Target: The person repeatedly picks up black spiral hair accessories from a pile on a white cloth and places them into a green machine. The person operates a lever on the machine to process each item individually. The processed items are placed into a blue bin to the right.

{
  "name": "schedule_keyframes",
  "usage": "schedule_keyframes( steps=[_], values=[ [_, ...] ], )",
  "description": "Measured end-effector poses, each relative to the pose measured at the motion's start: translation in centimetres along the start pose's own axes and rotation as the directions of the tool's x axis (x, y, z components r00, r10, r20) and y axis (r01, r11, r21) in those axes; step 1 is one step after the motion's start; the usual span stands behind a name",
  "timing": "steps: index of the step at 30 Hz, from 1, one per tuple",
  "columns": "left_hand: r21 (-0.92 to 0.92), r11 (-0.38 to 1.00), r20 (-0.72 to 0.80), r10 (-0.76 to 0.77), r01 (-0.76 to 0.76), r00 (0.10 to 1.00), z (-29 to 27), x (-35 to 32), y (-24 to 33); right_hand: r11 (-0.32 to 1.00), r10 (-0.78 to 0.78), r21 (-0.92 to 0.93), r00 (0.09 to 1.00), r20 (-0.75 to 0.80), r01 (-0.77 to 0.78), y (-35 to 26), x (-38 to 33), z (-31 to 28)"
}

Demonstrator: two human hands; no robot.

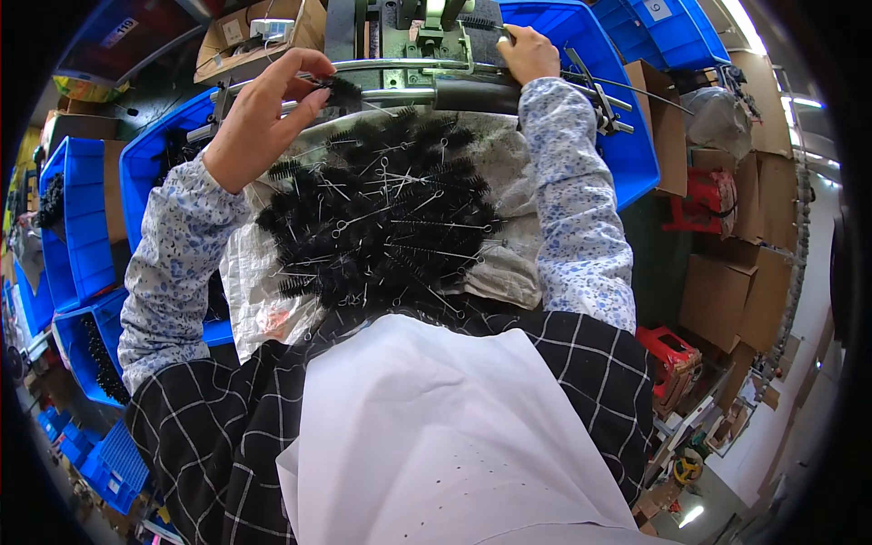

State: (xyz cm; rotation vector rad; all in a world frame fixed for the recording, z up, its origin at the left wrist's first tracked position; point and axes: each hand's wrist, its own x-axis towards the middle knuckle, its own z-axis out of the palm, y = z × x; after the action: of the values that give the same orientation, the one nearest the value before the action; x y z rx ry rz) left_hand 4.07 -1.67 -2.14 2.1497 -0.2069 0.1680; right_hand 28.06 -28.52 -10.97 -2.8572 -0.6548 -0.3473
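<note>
While both hands (pixel 263 113) work, one brush (pixel 341 89) is pinched.

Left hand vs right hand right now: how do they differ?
The left hand is raised over the brush pile, fingertips pinching one black bristle brush; the right hand is farther forward at the machine, closed on a thin wire brush. Both wear the same blue floral sleeves.

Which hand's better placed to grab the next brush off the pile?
Left, probably. The left hand hovers just above the brush pile, though it already pinches a black brush. The right hand is up at the machine, gripping a brush there.
</note>
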Motion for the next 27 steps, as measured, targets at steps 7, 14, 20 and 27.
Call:
schedule_keyframes(
  steps=[7, 14, 20, 27],
  values=[
    [-0.138, 0.989, 0.075, 0.065, -0.054, 0.995, 1.3, 1.8, 0.3, 0.994, -0.106, -0.012, 0.984, 0.146, 0.109, 4.4, 3.7, -0.1],
    [-0.19, 0.98, 0.049, 0.071, -0.061, 0.996, 2.3, 2.3, 0.8, 0.926, 0.099, -0.344, 0.979, -0.181, -0.158, 5.7, 1.0, -8.4],
    [-0.163, 0.987, 0.015, 0.001, 0.001, 1.0, 4.7, 3.4, 0.2, 0.669, -0.367, 0.742, 0.889, 0.273, 0.049, -6.0, -5.9, -8.6],
    [-0.206, 0.978, 0.019, -0.006, 0.009, 1.0, 4.5, 2.0, 0.2, 0.77, -0.266, 0.638, 0.912, 0.312, 0.006, -9.0, -7.5, -7.7]
  ],
)
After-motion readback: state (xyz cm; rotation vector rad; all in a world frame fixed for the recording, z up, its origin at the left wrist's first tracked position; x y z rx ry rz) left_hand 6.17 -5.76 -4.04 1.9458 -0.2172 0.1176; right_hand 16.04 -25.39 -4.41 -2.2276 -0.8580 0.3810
